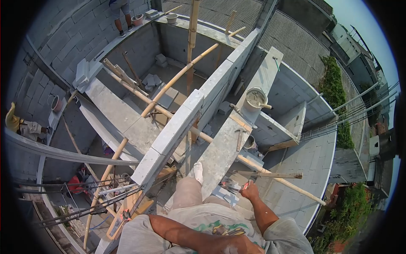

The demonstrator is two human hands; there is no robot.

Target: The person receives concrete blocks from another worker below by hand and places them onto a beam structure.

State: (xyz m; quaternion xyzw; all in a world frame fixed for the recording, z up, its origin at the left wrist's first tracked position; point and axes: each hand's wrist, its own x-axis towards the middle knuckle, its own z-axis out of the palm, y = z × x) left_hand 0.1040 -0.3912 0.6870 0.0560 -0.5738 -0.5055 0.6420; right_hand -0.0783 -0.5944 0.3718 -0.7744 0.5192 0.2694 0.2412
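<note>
My right hand (250, 190) is closed around the red handle of a hand tool (230, 185) whose grey metal part points left; its exact kind is unclear. My left forearm crosses my shirt, and my left hand (237, 246) lies at the bottom edge with its fingers hidden. Ahead of my knee runs a mortar-stained plank (218, 154). On it lie a hammer (239, 139) and, farther off, another long-handled tool (235, 110). A bucket of grey mortar (255, 97) stands beyond them, with a stick-like handle over its rim.
A light block wall (169, 131) rises to my left. Bamboo poles (275, 175) cross under the plank, above a drop. A second bucket (249, 142) sits lower right. Cables (84, 207) run at lower left. Other people (120, 15) work at upper left and far left.
</note>
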